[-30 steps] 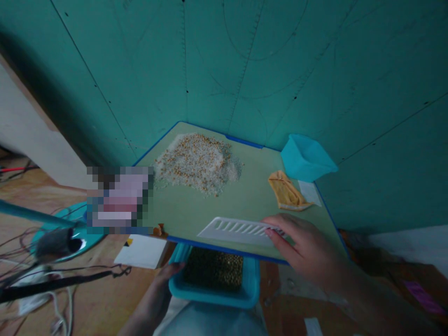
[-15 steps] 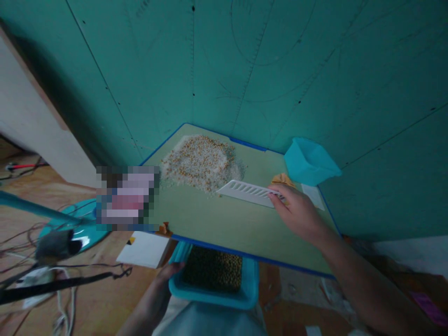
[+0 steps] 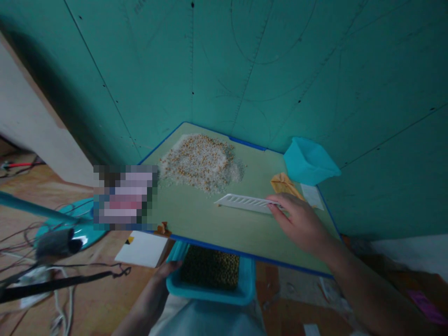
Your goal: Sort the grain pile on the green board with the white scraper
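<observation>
My right hand [image 3: 297, 217] is closed around one end of a long white slotted plastic strip [image 3: 241, 204]. Its long edge rests on or just above the pale green tabletop [image 3: 196, 217], and a yellow bean lies by its left tip. Behind the strip spreads a heap of white grains mixed with yellow beans [image 3: 196, 161]. Below the table's front edge, my left hand [image 3: 164, 277] grips the left rim of a turquoise plastic basin [image 3: 213, 295]. Yellowish beans [image 3: 224, 268] lie inside the basin, partly in shadow. Most of the left fingers are hidden.
A turquoise container [image 3: 310, 161] sits at the table's back right, near a crumpled tan cloth-like piece [image 3: 285, 184]. At the left edge is a pixelated patch [image 3: 126, 198]. A green wall [image 3: 245, 60] stands behind. Cables and a turquoise round base [image 3: 84, 233] occupy the floor.
My right hand has drawn the white strip toward me, away from the heap, and a bean has shifted nearer with it. More of the tan piece shows. My left hand still holds the basin.
</observation>
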Motion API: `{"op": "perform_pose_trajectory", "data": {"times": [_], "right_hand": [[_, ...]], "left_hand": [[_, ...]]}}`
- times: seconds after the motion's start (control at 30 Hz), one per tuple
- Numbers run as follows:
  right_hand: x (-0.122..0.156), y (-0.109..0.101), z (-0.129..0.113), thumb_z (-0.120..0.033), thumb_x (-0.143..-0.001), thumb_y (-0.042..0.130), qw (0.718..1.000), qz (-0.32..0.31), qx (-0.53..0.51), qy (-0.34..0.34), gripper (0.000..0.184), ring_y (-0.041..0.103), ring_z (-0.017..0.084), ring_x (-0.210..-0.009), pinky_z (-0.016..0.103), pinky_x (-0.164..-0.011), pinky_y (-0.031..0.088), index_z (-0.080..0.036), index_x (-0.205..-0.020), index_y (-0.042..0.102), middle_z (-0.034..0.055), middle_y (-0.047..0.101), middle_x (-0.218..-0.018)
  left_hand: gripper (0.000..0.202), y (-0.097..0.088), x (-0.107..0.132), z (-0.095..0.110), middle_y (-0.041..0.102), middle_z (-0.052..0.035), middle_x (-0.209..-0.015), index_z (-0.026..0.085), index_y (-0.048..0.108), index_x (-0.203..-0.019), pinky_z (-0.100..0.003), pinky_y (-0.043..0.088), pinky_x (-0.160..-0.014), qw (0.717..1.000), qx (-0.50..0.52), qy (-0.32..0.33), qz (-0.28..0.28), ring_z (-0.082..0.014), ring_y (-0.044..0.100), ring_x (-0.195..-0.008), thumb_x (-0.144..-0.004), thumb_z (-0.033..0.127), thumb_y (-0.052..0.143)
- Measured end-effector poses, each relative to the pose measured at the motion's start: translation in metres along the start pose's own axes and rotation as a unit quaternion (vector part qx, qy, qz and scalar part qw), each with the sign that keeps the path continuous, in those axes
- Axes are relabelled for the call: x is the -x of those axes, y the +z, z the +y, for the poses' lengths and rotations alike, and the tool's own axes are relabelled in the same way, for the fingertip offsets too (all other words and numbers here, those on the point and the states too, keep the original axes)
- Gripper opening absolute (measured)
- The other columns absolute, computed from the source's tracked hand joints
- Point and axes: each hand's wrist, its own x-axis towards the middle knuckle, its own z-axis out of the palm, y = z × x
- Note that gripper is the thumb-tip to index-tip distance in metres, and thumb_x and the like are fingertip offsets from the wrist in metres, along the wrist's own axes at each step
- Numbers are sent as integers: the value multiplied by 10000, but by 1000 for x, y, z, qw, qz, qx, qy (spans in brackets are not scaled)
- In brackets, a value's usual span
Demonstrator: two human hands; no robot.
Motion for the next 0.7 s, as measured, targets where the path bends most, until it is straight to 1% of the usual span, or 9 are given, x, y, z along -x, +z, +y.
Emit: {"op": "perform_pose_trajectory", "data": {"times": [0.13,0.23,0.33,0.4,0.43,0.5,0.6,0.7], "right_hand": [[18,-9,-18,-144,-859,429,999,-28,-22,-9,142,599,170,-793,277,-706,449,-178,-914,556,49,647,-838],[31,-17,-29,-145,-866,432,998,-54,-43,-6,140,597,142,-790,242,-707,441,-209,-925,541,17,642,-837],[35,-23,-32,-154,-864,442,997,-53,-52,5,135,603,130,-798,217,-714,442,-220,-926,542,8,649,-844],[33,-25,-29,-161,-860,447,998,-41,-44,18,135,610,136,-813,211,-719,448,-211,-926,554,20,659,-862],[30,-24,-27,-169,-857,451,998,-33,-37,26,133,614,142,-813,213,-718,452,-204,-925,561,27,663,-867],[23,-22,-23,-191,-853,457,999,-17,-29,38,135,621,153,-799,219,-705,461,-189,-921,574,41,670,-866],[8,-15,-17,-216,-849,457,998,4,-30,48,153,628,166,-772,235,-683,472,-174,-917,587,54,675,-859],[-11,-4,-10,-225,-842,456,998,38,-25,46,163,628,183,-775,263,-686,477,-177,-923,589,63,675,-858]], "left_hand": [[203,3,4,2,778,14,-840,218,739,-843,-308,547,-704,1000,3,9,-20,-274,646,-954,-685,215,611],[194,1,1,2,781,30,-800,229,742,-828,-302,548,-664,1000,-8,12,-19,-257,693,-809,-694,216,603],[178,1,0,1,782,24,-724,222,748,-784,-292,543,-592,999,-22,9,-34,-244,702,-674,-704,230,591],[173,3,0,0,780,29,-701,228,748,-778,-283,541,-571,999,-18,12,-43,-237,701,-649,-697,234,595],[172,3,0,0,781,35,-709,232,746,-782,-277,542,-572,999,-12,13,-45,-238,703,-675,-688,234,602],[182,5,2,0,783,37,-761,234,741,-798,-272,546,-606,999,0,18,-39,-252,694,-800,-670,234,612],[218,7,6,2,778,7,-846,198,732,-840,-288,544,-667,1000,-4,14,-28,-279,635,-976,-664,249,614],[254,6,8,4,770,-17,-888,171,722,-879,-306,542,-703,1000,-6,5,-22,-289,594,-1043,-666,262,618]]}}
